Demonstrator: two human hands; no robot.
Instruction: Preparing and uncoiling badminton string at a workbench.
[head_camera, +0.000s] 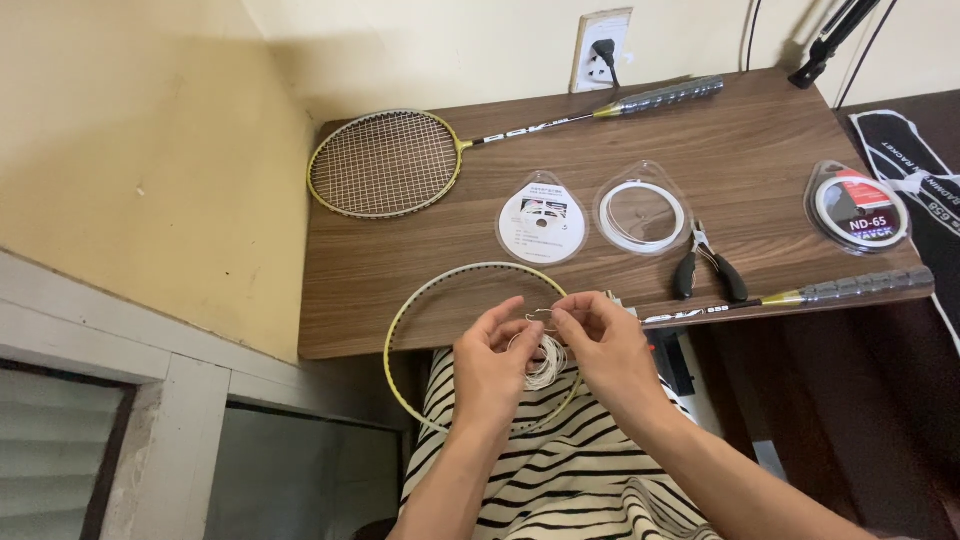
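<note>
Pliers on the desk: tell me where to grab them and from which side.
Take the pliers by the two black handles, which splay toward the desk's near edge, while the narrow metal jaws point away toward the wall. Come from the near side, from above, with the right hand, which is nearer to them; the handles lie flat and unobstructed.

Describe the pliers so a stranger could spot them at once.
Start at the wooden table and look to its front edge, right of centre. The pliers lie there, just above the unstrung racket's shaft and below the clear string packet. They are the only tool with two black handles and metal jaws.
</note>
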